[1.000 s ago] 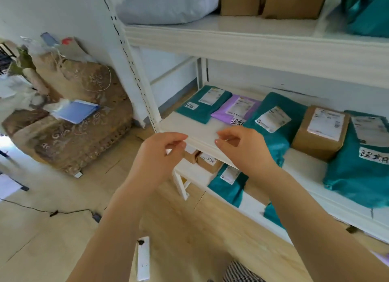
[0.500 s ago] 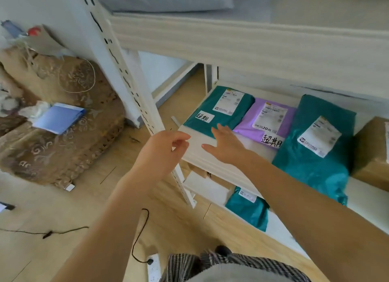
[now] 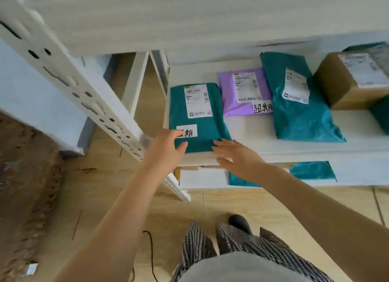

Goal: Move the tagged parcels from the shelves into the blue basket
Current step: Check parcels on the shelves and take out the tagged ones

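Now the white shelf (image 3: 294,149) is filling more of the view than 0.5 s ago. Both hands are reaching onto the tagged teal parcel (image 3: 200,113) at its front left: left hand (image 3: 166,147) covering the handwritten tag (image 3: 187,132), right hand (image 3: 237,155) at the near edge, fingers spread, gripping nothing.

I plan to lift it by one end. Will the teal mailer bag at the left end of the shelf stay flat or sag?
The teal bag will probably sag: it is a thin plastic mailer lying flat, with a soft fold along one side. It looks light, being so flat. Its smooth film may slide on the shelf, so both the left hand and right hand seem wise.
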